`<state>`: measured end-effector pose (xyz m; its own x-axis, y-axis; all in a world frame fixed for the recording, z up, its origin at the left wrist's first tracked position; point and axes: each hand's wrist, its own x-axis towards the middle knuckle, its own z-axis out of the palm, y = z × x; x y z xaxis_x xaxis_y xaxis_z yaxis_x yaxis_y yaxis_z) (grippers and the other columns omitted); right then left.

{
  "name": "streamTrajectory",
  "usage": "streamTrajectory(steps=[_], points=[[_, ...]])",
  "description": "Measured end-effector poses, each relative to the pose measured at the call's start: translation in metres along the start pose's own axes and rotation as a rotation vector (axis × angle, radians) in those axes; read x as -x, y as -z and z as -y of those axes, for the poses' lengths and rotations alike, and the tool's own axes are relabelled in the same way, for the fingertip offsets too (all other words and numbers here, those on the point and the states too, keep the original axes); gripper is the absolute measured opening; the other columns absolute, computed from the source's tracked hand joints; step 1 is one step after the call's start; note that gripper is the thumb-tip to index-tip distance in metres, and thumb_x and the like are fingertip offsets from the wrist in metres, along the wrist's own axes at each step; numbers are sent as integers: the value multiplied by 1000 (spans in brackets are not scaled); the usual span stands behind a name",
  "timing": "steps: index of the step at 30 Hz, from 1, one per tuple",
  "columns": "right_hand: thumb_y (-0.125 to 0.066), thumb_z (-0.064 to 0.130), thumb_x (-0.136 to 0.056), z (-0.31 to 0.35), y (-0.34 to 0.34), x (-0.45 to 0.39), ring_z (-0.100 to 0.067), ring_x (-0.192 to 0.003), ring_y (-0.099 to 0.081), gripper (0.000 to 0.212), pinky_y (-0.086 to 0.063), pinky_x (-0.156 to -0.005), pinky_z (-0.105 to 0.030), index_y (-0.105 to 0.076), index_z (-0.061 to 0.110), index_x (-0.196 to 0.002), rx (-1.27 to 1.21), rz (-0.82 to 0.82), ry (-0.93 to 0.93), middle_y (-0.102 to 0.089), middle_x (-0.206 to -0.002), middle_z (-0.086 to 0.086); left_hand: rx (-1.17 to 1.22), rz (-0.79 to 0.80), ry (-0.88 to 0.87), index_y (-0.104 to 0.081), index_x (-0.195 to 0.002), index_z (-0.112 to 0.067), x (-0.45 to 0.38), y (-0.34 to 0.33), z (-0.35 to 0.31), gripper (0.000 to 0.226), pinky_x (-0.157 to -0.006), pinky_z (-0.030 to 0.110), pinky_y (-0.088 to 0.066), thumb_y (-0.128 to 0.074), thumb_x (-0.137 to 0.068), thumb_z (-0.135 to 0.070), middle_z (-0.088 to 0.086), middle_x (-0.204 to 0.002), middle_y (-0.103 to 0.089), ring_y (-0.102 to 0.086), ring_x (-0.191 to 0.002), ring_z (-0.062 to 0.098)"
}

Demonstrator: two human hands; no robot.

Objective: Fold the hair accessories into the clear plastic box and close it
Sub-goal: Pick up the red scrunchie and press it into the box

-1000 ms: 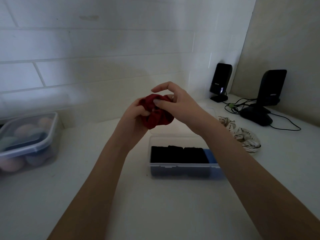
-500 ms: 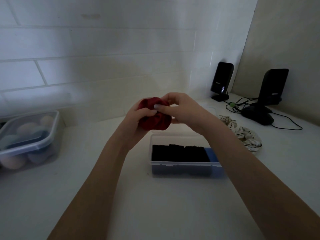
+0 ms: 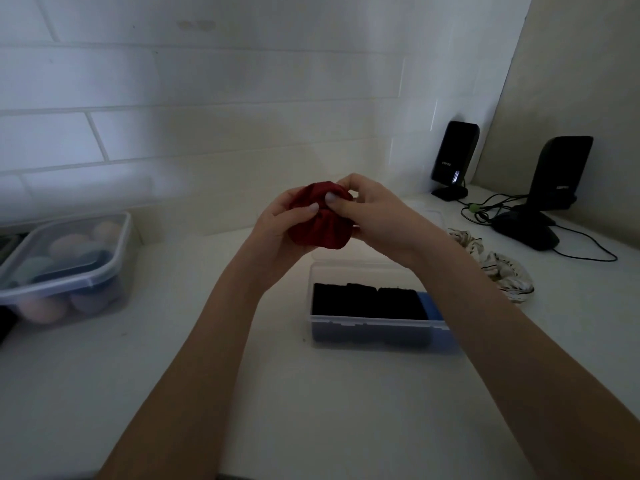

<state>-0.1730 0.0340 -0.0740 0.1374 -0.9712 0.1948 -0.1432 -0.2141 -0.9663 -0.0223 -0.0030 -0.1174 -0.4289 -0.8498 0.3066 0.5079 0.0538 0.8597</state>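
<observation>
A dark red scrunchie point(image 3: 320, 230) is bunched up in the air between both hands, above the far edge of the clear plastic box point(image 3: 377, 336). My left hand point(image 3: 280, 226) grips its left side, thumb on top. My right hand point(image 3: 372, 216) pinches its right side with thumb and fingers. The box stands open on the white counter and holds folded black accessories point(image 3: 367, 301) and a blue one point(image 3: 427, 304) at its right end. Its clear lid point(image 3: 431, 220) lies behind my right hand, mostly hidden. A white patterned scrunchie point(image 3: 498, 268) lies on the counter right of the box.
A lidded clear container point(image 3: 65, 268) of pastel round items stands at the left. Two black speakers point(image 3: 453, 161) point(image 3: 557, 174) with cables point(image 3: 485, 209) occupy the back right corner. A tiled wall runs behind the counter.
My right hand's raised fingers have closed down onto the red scrunchie, squeezing it into a tighter bundle. Both hands stay at about the same height above the box.
</observation>
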Motion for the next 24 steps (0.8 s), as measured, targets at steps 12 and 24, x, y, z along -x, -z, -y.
streamTrajectory(steps=[12,24], points=[[-56,14,-92,-1,14,34,-25,-86,-63,4,-56,-74,-41,-54,15,-96,-107,18,-223,-62,-96,-12,-409,23,52,-57,-97,-22,30,-20,-13,33,-69,33,-58,-71,-75,-2,7,-84,-75,-72,-82,24],[-73,31,-78,-41,0,60,-18,-67,-62,23,-45,-53,-24,-54,20,-85,443,-172,-156,-66,-84,-10,-1154,-169,13,-70,-74,-20,70,-53,-5,13,-71,21,-55,-77,-71,-10,-4,-87,-68,-68,-78,12]])
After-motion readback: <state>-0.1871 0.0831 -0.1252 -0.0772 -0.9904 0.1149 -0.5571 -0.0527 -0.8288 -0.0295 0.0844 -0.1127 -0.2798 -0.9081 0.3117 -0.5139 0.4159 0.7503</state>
